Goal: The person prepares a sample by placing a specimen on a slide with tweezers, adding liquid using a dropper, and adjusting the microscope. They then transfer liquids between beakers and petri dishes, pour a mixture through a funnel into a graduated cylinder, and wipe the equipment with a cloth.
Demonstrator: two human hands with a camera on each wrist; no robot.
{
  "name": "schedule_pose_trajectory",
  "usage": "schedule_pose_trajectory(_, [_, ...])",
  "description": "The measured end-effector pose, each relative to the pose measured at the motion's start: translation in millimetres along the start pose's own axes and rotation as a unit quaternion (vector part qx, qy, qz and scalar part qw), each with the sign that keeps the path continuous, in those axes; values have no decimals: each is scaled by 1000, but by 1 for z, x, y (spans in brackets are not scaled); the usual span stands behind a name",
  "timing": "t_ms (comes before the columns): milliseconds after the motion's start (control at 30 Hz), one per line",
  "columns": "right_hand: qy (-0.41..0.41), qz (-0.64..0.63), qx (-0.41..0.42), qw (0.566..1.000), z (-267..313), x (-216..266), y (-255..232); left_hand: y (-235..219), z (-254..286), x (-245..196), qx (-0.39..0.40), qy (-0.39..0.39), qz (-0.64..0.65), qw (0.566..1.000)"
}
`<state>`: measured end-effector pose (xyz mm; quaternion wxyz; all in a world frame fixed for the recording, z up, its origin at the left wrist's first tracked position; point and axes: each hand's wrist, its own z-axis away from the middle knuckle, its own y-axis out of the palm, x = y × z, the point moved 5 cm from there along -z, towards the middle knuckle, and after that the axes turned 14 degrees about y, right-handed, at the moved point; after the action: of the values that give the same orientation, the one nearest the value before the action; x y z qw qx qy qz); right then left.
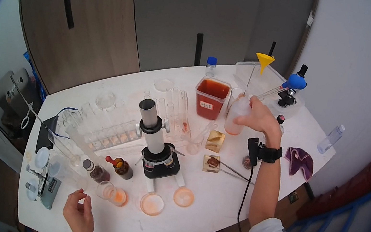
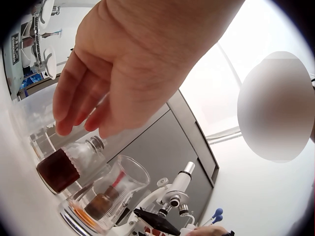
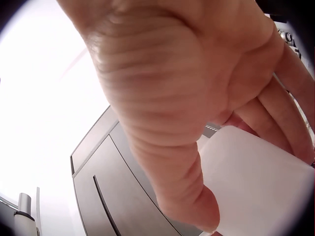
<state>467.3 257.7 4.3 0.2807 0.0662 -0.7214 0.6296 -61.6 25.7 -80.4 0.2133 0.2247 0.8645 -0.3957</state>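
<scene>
My right hand grips a translucent white plastic bottle from its right side, at the back of the table beside the red tub. Pinkish liquid shows low in this bottle. In the right wrist view, the thumb and fingers curl round the bottle's pale wall. At the front left, my left hand hovers with loosely bent fingers and holds nothing. Nearest to it are a glass beaker with orange liquid and a stoppered bottle of dark liquid. A brown dropper bottle stands behind the beaker.
A microscope stands mid-table, with a test tube rack behind it. Two petri dishes lie in front. A balance scale is at the left edge. Long tweezers and a purple cloth lie right.
</scene>
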Motion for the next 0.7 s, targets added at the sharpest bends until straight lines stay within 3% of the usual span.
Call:
schedule_pose_trajectory(400, [7,-49,-32,998,-2,-1,-1,2,1,4,-1,-4,0,1000])
schedule_pose_trajectory(500, [49,-36,10,998,3,5,-5,2,2,3,-2,-2,0,1000])
schedule_pose_trajectory(700, [9,-83,-28,996,0,3,0,2,2,4,3,-3,-2,1000])
